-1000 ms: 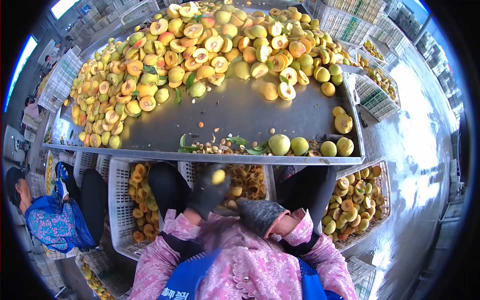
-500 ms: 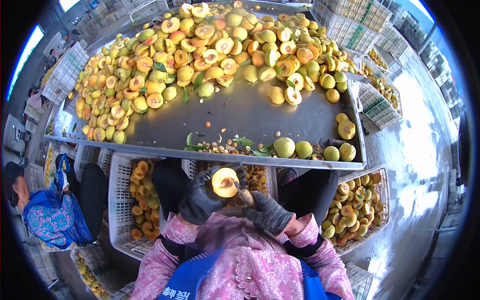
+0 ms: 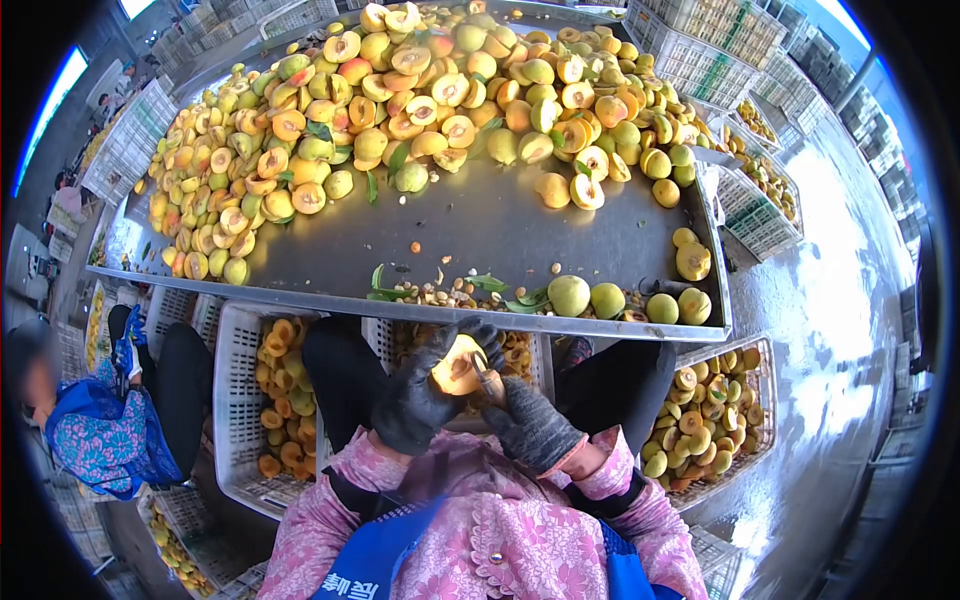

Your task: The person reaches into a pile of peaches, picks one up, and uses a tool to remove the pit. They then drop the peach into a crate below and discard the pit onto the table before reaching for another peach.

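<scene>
My left hand [image 3: 408,402], in a dark glove, is closed around a yellow peach half [image 3: 455,369] with its cut face turned up. In my right hand [image 3: 536,425], also gloved, is a small pitting knife [image 3: 493,388] with a wooden handle. Its metal tip meets the right side of the peach half; how deep it goes is hard to see. Both hands are above my lap, just in front of the metal table [image 3: 400,245]. Behind them, partly hidden, a crate [image 3: 543,362] holds more peach halves.
A big heap of peaches [image 3: 400,110] covers the table's far side. Several peaches, pits and leaves lie along its near rim. Crates of peach halves stand at my left [image 3: 232,400] and right [image 3: 768,400]. A co-worker [image 3: 120,430] sits at far left.
The peach half has tilted and turned in my left hand, its cut face angled more toward the knife. Both hands have shifted slightly.
</scene>
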A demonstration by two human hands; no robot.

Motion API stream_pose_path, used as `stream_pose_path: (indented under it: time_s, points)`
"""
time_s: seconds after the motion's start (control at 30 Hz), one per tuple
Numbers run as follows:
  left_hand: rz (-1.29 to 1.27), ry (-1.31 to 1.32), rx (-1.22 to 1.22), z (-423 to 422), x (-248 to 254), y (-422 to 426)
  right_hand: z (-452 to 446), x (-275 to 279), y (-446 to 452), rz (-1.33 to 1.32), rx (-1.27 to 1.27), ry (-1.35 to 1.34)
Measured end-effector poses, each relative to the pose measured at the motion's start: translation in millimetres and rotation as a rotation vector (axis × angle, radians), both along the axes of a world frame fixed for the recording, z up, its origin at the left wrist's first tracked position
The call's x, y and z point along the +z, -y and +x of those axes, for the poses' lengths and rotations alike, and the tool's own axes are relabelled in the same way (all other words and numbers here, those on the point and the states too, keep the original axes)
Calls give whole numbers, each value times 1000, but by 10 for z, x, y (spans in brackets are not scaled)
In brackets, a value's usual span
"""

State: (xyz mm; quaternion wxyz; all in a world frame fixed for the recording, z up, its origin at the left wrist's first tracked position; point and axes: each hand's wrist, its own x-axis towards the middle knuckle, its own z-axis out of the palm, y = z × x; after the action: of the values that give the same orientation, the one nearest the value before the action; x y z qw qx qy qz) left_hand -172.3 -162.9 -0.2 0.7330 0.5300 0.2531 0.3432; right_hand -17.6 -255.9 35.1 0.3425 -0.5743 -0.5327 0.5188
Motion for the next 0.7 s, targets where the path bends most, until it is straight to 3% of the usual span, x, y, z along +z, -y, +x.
stream_pose_path:
  time_s: [0.1, 0.27, 0.37, 0.5, 0.57, 0.63, 0.7]
  points:
    - [-72, -8, 72, 31, -111, 39, -44, 14, -17, 20, -2, 10]
    - [284, -111, 119, 72, 58, 84, -81, -416, -11, 309, 148, 415]
    - [85, 19, 202, 187, 23, 130, -137, -798, 10, 328, 247, 634]
    - [-224, 185, 277, 262, -56, 139, -203, -696, -83, 196, 246, 527]
    - [-255, 158, 312, 263, -208, 126, -225, -527, -138, 124, 180, 421]
    - [-105, 34, 364, 257, -324, 152, -221, -528, -152, 130, 178, 363]
    - [-202, 96, 336, 246, -275, 131, -185, -657, -127, 187, 255, 367]
